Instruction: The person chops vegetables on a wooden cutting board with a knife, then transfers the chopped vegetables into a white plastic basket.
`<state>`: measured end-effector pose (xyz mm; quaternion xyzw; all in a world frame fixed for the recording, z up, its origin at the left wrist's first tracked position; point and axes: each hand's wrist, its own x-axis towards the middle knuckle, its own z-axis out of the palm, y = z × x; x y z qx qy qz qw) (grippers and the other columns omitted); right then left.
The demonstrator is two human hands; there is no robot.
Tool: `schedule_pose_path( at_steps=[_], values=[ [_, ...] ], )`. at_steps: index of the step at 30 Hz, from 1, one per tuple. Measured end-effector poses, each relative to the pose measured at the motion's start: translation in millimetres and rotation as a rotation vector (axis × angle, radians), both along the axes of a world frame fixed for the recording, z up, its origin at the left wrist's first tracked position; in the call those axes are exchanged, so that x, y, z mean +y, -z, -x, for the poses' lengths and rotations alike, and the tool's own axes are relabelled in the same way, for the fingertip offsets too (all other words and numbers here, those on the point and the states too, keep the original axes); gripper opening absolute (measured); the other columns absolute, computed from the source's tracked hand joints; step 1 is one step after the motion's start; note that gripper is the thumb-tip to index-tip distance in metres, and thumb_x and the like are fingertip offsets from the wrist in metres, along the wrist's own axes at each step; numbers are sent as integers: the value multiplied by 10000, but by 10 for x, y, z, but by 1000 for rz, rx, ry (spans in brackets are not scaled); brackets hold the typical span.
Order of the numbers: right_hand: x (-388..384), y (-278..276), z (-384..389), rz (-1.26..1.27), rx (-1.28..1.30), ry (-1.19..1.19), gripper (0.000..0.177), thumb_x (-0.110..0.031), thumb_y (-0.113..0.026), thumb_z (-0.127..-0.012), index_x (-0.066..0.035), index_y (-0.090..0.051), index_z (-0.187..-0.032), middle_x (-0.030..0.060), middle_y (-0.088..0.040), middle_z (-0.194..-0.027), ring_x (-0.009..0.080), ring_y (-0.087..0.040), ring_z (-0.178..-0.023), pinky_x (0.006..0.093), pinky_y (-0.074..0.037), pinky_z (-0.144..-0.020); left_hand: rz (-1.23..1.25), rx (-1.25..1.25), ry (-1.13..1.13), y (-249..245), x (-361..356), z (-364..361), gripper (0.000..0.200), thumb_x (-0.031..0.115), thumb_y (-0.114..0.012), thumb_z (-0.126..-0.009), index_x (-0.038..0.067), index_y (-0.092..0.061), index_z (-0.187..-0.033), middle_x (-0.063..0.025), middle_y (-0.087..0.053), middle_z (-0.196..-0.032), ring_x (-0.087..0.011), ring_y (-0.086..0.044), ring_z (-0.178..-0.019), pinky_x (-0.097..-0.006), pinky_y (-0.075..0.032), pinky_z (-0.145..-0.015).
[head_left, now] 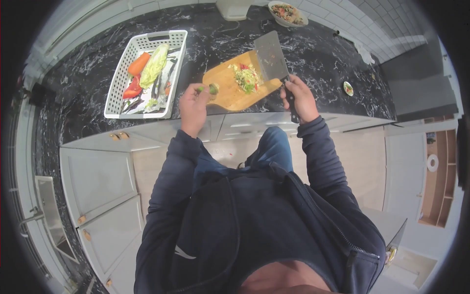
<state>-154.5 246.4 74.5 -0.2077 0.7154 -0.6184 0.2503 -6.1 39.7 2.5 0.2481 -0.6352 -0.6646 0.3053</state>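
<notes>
My right hand (301,98) is wrapped round the dark handle of a cleaver (271,56), whose broad blade lies at the right end of the wooden cutting board (227,100). On the board sits a heap of chopped vegetables (246,78), pale green with red bits. At the board's left end, my left hand (193,105) is closed, thumb and fingers pinching a small green vegetable piece (200,89). Its exact kind is too small to tell, and the fingers partly hide it.
Left of the board stands a white perforated basket (111,93) holding a carrot (139,63), a lettuce-like head (155,66) and a red pepper piece (132,88). A bowl of mixed food (288,14) is at the back, a small dish (348,88) at the right. Cabinets line the counter's front.
</notes>
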Motion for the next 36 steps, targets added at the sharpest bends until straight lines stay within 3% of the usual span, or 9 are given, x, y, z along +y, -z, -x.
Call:
schedule_pose_path(
  at_steps=[3, 9, 12, 15, 21, 24, 27, 30, 36],
  values=[
    [45, 16, 61, 33, -44, -14, 261, -156, -368, -910, -6, -482, -1091, 50, -508, -665, 121, -414, -428, 233, -367, -384, 43, -29, -29, 87, -21, 22, 154, 247, -575, -847, 96, -602, -852, 2, -557, -737, -109, -500, -688, -236, -386, -663],
    [142, 189, 281, 12, -53, 115, 181, -176, -418, -896, -47, -508, -987, 48, -511, -627, 125, -429, -424, 227, -349, -435, 134, -102, 2, 19, 6, 40, 128, 204, -553, -866, 89, -609, -863, -34, -631, -784, -127, -560, -710, -260, -419, -674],
    [150, 157, 336, -146, 73, 84, 172, -184, -418, -892, -58, -507, -967, 33, -527, -637, 115, -442, -412, 220, -364, -431, 130, -121, -18, -52, 35, 43, 99, 162, -558, -850, 70, -593, -836, -61, -654, -802, -142, -597, -739, -269, -456, -711],
    [118, 82, 353, -362, 341, -30, 254, -223, -429, -874, -65, -516, -1053, 58, -522, -705, 154, -454, -484, 294, -374, -488, 138, -138, -45, -43, 31, 56, 98, 151, -565, -841, 58, -594, -846, -68, -622, -775, -150, -585, -723, -270, -450, -685],
    [89, -83, 428, -355, 436, -236, 267, -166, -360, -897, -70, -514, -1092, 35, -474, -668, 131, -417, -496, 269, -371, -472, 153, -149, -42, -55, 51, 65, 111, 169, -563, -857, 64, -594, -843, -59, -612, -817, -160, -578, -746, -282, -459, -703],
    [74, 22, 640, -368, 534, -209, 287, -222, -407, -916, -70, -518, -1133, 68, -556, -908, 156, -468, -695, 299, -379, -632, 156, -154, -41, -66, 67, 57, 111, 168, -565, -856, 63, -597, -841, -54, -624, -815, -150, -587, -751, -265, -454, -703],
    [69, 13, 809, -504, 563, -285, 390, -249, -444, -909, -21, -492, -1221, 147, -545, -1172, 267, -509, -1019, 360, -395, -864, 174, -160, -32, -114, 94, 57, 96, 147, -550, -861, 64, -597, -851, -58, -644, -823, -148, -601, -771, -266, -465, -707],
    [28, 18, 892, -561, 576, -419, 457, -348, -515, -895, -41, -499, -1233, 139, -554, -1193, 269, -538, -1017, 365, -426, -848, 165, -146, -33, -125, 97, 53, 103, 155, -552, -862, 62, -595, -855, -63, -655, -818, -149, -610, -760, -265, -468, -695],
    [-4, -156, 868, -516, 571, -572, 305, -153, -508, -863, -76, -566, -1152, 49, -601, -912, 140, -499, -657, 273, -410, -609, 121, -134, -49, -57, 80, 91, 102, 166, -570, -857, 72, -604, -842, -33, -623, -769, -118, -555, -701, -248, -468, -657]
  ],
)
